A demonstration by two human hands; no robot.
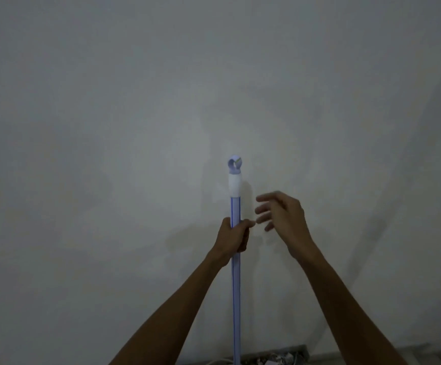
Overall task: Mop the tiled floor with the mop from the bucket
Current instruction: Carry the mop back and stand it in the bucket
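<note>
Wall (108, 101): plain and pale, filling nearly the whole view behind the handle, with open room to either side of it.
Floor (438, 356): only a thin grey strip shows, low and to the right of the handle; a dark skirting edge (274, 350) meets it at the wall's foot.
Handle (235, 299): the mop's pole, white with blue lines, stands upright just in front of the wall and runs out of view at the bottom edge.
Clutter (274, 360): a pale tangle right of the handle's foot, too dim to identify.
Left hand (234, 237): arm stretched forward, fingers wrapped round the handle in its upper part, thumb on the left side.
Right hand (285, 217): raised just right of the handle and clear of it, fingers (264, 198) loosely spread and pointing toward it, holding nothing.
Cap (234, 185): a white sleeve on the handle above the left hand.
Loop (234, 164): a small hanging ring at the handle's very top.
</note>
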